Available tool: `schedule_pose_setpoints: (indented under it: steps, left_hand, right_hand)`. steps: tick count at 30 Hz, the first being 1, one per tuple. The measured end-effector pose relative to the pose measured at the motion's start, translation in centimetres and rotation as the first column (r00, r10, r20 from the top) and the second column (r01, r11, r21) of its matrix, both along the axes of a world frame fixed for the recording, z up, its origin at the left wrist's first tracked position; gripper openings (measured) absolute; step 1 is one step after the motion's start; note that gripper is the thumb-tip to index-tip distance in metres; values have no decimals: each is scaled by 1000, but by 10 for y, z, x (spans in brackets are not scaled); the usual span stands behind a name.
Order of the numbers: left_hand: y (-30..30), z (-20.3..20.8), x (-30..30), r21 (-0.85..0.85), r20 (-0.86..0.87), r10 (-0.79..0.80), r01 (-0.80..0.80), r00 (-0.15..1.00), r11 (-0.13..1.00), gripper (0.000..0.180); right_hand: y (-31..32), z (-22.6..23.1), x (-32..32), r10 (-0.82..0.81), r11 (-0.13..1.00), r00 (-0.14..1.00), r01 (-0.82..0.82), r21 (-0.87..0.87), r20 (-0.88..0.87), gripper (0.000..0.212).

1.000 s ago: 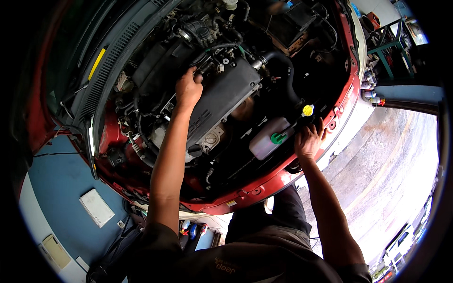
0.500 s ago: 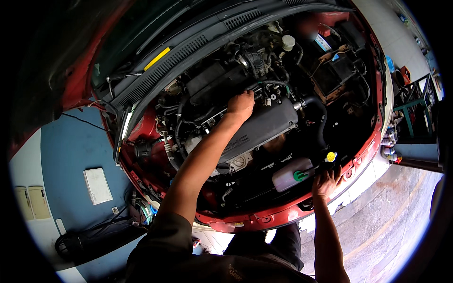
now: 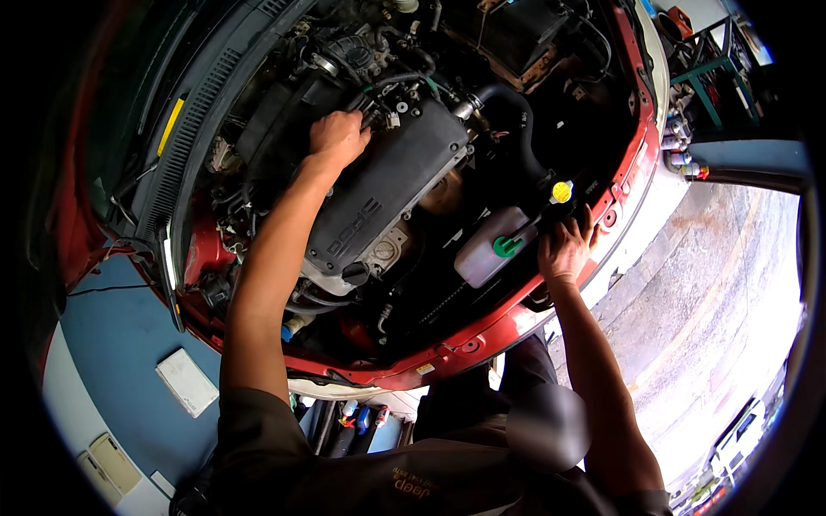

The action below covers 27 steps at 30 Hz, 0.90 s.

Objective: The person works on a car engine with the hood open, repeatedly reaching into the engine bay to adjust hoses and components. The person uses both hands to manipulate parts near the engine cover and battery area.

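My left hand (image 3: 339, 138) reaches across the engine bay to the far edge of the black engine cover (image 3: 379, 185). Its fingers are curled down next to a cable and black hoses (image 3: 400, 79); whatever they grip is hidden. My right hand (image 3: 566, 249) leans on the red front panel (image 3: 619, 185) of the car, fingers spread and holding nothing. Just beyond its fingertips is a yellow radiator cap (image 3: 562, 191). Beside it lies a pale coolant reservoir (image 3: 489, 258) with a green cap (image 3: 507, 247).
A thick black hose (image 3: 527, 129) curves from the engine toward the radiator cap. Dark cowl grille (image 3: 194, 120) borders the far left, with a yellow strip (image 3: 171, 127) on it. Spray cans (image 3: 677, 142) stand by a green metal frame (image 3: 718, 86) at right.
The whole view has turned and shifted, so the engine bay sits further left and higher. Both hands keep about the same places on the car, the left one still curled.
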State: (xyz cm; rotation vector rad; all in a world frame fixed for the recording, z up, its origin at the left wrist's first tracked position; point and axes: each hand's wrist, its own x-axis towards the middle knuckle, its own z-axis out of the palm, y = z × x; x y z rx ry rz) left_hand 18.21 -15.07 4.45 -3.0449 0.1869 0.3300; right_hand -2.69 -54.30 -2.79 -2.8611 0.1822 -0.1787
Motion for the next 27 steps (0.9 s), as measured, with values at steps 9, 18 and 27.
schedule_pose_setpoints:
  steps: [9, 18, 27]
  left_hand:
    - [-44, -31, -143, -270, 452, 142, -17, 881, 963, 50]
    - [-54, -66, -168, 18, 528, 19, -34, 849, 999, 64]
    - [-30, -87, -168, 332, 656, -215, -21, 724, 943, 61]
  right_hand:
    - [-2, 3, -4, -35, 999, 999, 35, 8, -1, 23]
    - [4, 7, -5, -27, 999, 1000, 27, 31, 5, 28]
    - [-157, 42, -83, -427, 559, 874, 55, 827, 231, 55]
